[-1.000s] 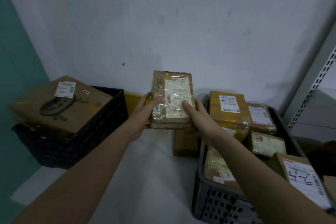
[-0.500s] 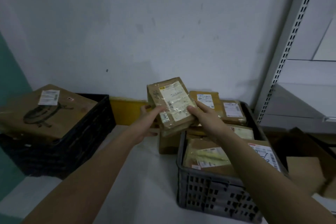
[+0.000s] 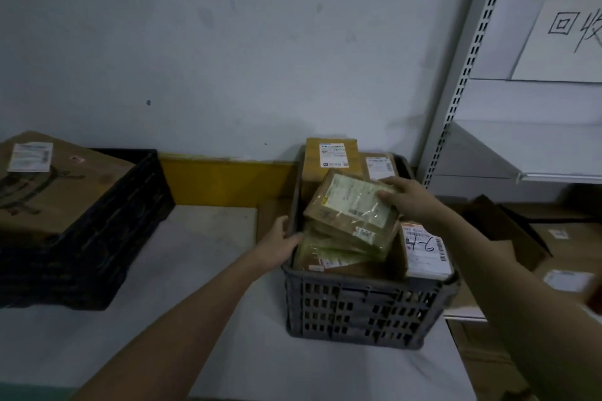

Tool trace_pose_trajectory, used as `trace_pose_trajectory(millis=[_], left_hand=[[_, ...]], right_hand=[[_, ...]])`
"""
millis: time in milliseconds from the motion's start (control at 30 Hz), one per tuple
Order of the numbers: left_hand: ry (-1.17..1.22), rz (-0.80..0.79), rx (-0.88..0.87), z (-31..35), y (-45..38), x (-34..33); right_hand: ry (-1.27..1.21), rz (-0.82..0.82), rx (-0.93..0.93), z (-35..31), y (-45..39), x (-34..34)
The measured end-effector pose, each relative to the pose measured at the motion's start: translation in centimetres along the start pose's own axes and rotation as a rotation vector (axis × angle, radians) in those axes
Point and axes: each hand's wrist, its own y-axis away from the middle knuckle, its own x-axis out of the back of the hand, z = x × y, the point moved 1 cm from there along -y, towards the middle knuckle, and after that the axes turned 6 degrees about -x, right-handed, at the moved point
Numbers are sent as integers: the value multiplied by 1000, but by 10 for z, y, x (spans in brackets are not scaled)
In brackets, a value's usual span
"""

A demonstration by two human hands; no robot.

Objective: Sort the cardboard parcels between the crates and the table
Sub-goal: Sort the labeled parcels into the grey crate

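Note:
A brown cardboard parcel (image 3: 345, 202) wrapped in clear tape, with a white label, lies tilted on top of the pile inside the grey plastic crate (image 3: 358, 306). My right hand (image 3: 410, 198) grips its far right corner, thumb on the label. At the crate's left rim, my left hand (image 3: 280, 242) has relaxed fingers touching the side of the stacked parcels. A parcel marked "4-6" (image 3: 426, 251) leans at the crate's right side. An upright yellow parcel (image 3: 329, 156) stands at the back.
A black crate (image 3: 107, 238) at the left carries a large brown box (image 3: 55, 192). Both crates stand on a white table (image 3: 195, 270) against the wall. A metal shelf upright (image 3: 465, 58) and more cardboard boxes (image 3: 566, 238) are at the right.
Both hands carried the taped parcel from above the table rightward and down onto the grey crate's pile. My left hand came off it and dropped to the crate's rim.

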Motion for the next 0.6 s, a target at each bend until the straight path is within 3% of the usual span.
trace_pose_trajectory(millis=[67,200,367,500,600], left_hand=[[-72,-97,-58,-14,6,-14],[-162,-82,-16,-34,5,-21],[-90,-127,37,-46,-4,-14],[10,-134,68,-46,-6,-2],[-86,-162,51,-51,-7,15]], right_hand=[[68,-21,-13,5,-7,-2],[194,-154,-65,12,-17,-28],[469,-165,-77,17,-31,-50],[635,-265,-136,10,-35,-47],[813,-244,-56,-5,-37,-47]])
